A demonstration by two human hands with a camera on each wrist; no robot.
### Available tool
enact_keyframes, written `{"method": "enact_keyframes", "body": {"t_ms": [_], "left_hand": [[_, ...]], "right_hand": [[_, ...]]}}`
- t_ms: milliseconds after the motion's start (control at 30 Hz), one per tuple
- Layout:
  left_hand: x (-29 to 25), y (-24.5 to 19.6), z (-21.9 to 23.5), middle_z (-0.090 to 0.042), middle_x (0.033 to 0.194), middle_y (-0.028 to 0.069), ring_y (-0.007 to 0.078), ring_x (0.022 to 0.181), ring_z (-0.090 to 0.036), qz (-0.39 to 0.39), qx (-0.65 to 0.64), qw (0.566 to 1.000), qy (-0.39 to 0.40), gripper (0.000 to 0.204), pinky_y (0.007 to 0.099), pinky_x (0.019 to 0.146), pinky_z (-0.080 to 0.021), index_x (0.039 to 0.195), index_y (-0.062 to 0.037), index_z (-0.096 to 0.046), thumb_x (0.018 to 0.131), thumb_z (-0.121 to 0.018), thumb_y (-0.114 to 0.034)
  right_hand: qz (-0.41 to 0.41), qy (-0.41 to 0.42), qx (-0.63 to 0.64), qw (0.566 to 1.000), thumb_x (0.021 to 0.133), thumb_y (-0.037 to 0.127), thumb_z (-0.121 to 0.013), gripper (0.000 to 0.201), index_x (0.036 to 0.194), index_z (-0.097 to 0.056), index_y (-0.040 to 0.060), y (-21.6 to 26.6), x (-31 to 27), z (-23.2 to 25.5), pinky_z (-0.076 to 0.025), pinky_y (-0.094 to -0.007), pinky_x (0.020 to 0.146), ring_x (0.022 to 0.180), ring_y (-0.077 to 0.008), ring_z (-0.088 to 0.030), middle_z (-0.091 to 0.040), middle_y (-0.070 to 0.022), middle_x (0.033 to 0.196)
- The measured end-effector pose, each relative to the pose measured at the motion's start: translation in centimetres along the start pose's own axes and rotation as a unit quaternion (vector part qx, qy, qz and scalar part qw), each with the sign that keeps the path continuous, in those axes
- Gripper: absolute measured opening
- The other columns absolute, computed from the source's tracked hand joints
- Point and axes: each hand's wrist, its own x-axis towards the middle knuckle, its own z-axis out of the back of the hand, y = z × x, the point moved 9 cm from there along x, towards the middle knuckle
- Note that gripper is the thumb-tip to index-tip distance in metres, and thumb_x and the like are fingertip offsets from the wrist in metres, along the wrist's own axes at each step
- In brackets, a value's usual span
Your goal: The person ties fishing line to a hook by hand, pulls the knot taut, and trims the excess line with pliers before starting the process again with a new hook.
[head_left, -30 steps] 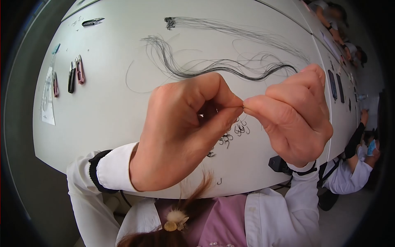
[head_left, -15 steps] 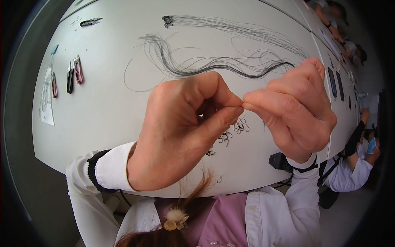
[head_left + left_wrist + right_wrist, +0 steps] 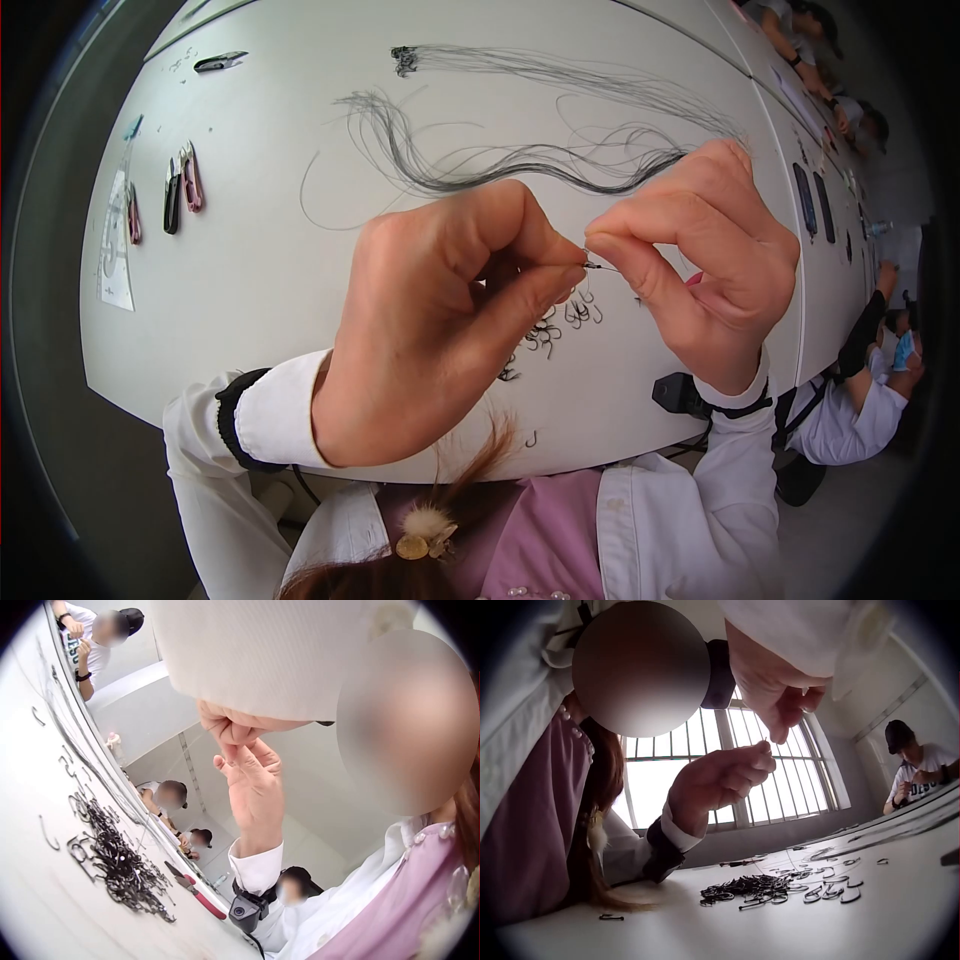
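My left hand (image 3: 415, 320) pinches a fishing hook between thumb and index finger. Only the hook's dark end (image 3: 591, 265) pokes out past the fingertips, with a short bit of thin line beside it. Close against it, my right hand (image 3: 715, 255) pinches fine fishing line with thumb and index fingertips; the line itself is mostly hidden there. Below the hands lies a pile of black hooks (image 3: 124, 874), partly covered by the left hand in the head view. A long wavy bundle of dark line (image 3: 540, 170) stretches across the table behind both hands.
Farther back lies a second bundle of lines with clustered hooks (image 3: 404, 60). Thread snips (image 3: 172, 198), pink snips (image 3: 192, 180) and a clear ruler (image 3: 116, 262) lie at left. Red-handled cutters (image 3: 201, 894) lie beside the hook pile. Other people sit at right.
The right hand has turned, and its fingertips have shifted slightly left. The hook's dark end now shows between the hands, where the fingertips met before. The left hand has stayed nearly still.
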Motion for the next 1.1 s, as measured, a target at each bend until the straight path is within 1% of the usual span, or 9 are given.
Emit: {"method": "enact_keyframes", "body": {"t_ms": [67,200,267,367,500,600,767,933,1100], "left_hand": [[0.0,-0.1,0.0,-0.062,0.077,0.0057,0.0075,0.073,-0.057,-0.004,0.002,1.0,0.0,0.004,0.0194,0.066,-0.046,0.083,0.0052,-0.058,0.083,-0.061,0.003],[-0.1,-0.6,0.3,-0.062,0.077,0.0061,0.0077,0.073,-0.057,-0.046,0.04,0.998,-0.022,0.002,0.0194,0.067,-0.046,0.084,0.0051,-0.058,0.083,-0.06,0.006],[-0.1,-0.7,0.3,-0.062,0.078,0.0062,0.0078,0.074,-0.057,-0.068,0.043,0.996,-0.026,0.002,0.0195,0.067,-0.046,0.084,0.0052,-0.058,0.083,-0.059,0.006],[-0.2,-0.7,0.4,-0.061,0.078,0.0061,0.0079,0.074,-0.057,-0.073,0.028,0.996,-0.032,0.002,0.0196,0.067,-0.045,0.085,0.0051,-0.058,0.083,-0.059,0.006],[-0.2,-0.7,0.7,-0.061,0.079,0.0056,0.008,0.074,-0.057,-0.074,0.024,0.996,-0.043,0.003,0.0199,0.067,-0.045,0.086,0.0052,-0.057,0.084,-0.058,0.007],[-0.3,-0.7,0.8,-0.06,0.079,0.0054,0.0077,0.074,-0.057,-0.08,0.024,0.995,-0.049,0.003,0.0198,0.067,-0.045,0.086,0.0051,-0.057,0.084,-0.057,0.008],[-0.3,-1.0,1.0,-0.06,0.079,0.0049,0.0067,0.074,-0.056,-0.11,0.028,0.992,-0.055,0.003,0.0189,0.066,-0.044,0.086,0.0052,-0.058,0.084,-0.057,0.008],[-0.1,-0.6,1.1,-0.059,0.079,0.0036,0.0056,0.072,-0.055,-0.064,-0.01,0.996,-0.061,0.004,0.0185,0.065,-0.044,0.086,0.0049,-0.058,0.083,-0.058,0.008],[-0.4,-1.1,1.1,-0.058,0.077,0.0026,0.0051,0.07,-0.053,-0.106,0.024,0.991,-0.075,0.005,0.018,0.063,-0.043,0.084,0.0047,-0.057,0.082,-0.059,0.009]], "right_hand": [[-0.095,0.024,0.059,0.993,0.064,0.0,-0.07,0.011,0.074,-0.066,0.0034,-1.4,-0.2,-0.6,-0.034,-0.0277,0.06,0.06,-0.0156,-0.048,-0.058,-0.0031,0.065],[-0.179,0.044,0.195,0.963,0.068,0.001,-0.067,0.006,0.073,-0.065,0.0023,-2.9,-1.1,-2.1,-0.034,-0.0261,0.062,0.062,-0.0131,-0.047,-0.059,-0.0023,0.065],[-0.255,0.039,0.326,0.909,0.071,0.005,-0.07,0.004,0.071,-0.066,0.004,-4.2,-1.9,-3.4,-0.035,-0.0235,0.058,0.057,-0.0097,-0.048,-0.057,-0.0009,0.061],[-0.29,0.054,0.394,0.871,0.074,0.007,-0.069,0.005,0.072,-0.067,0.0037,-4.6,-2.4,-4.4,-0.035,-0.0234,0.057,0.058,-0.0074,-0.047,-0.059,-0.0005,0.062],[-0.294,0.054,0.395,0.868,0.074,0.008,-0.069,0.005,0.073,-0.067,0.0038,-4.1,-2.3,-4.4,-0.034,-0.0237,0.057,0.058,-0.0078,-0.047,-0.059,-0.001,0.062],[-0.292,0.038,0.323,0.9,0.072,0.006,-0.07,0.004,0.071,-0.066,0.0042,-3.4,-2.1,-3.5,-0.035,-0.0238,0.058,0.058,-0.0091,-0.048,-0.058,-0.0011,0.061],[-0.187,0.008,0.119,0.975,0.067,0.0,-0.072,0.01,0.071,-0.064,0.003,-1.4,-1.2,-1.5,-0.033,-0.0263,0.057,0.057,-0.0121,-0.046,-0.055,-0.0021,0.061],[-0.144,0.012,0.063,0.988,0.062,-0.001,-0.074,0.014,0.072,-0.064,0.0021,-0.3,-0.9,-1.1,-0.033,-0.0276,0.059,0.056,-0.0138,-0.046,-0.055,-0.0021,0.061],[-0.043,-0.037,-0.084,0.995,0.055,-0.002,-0.075,0.02,0.073,-0.065,0.0025,2.6,-1.1,-0.8,-0.031,-0.0314,0.063,0.059,-0.0155,-0.046,-0.054,-0.0007,0.064]]}}
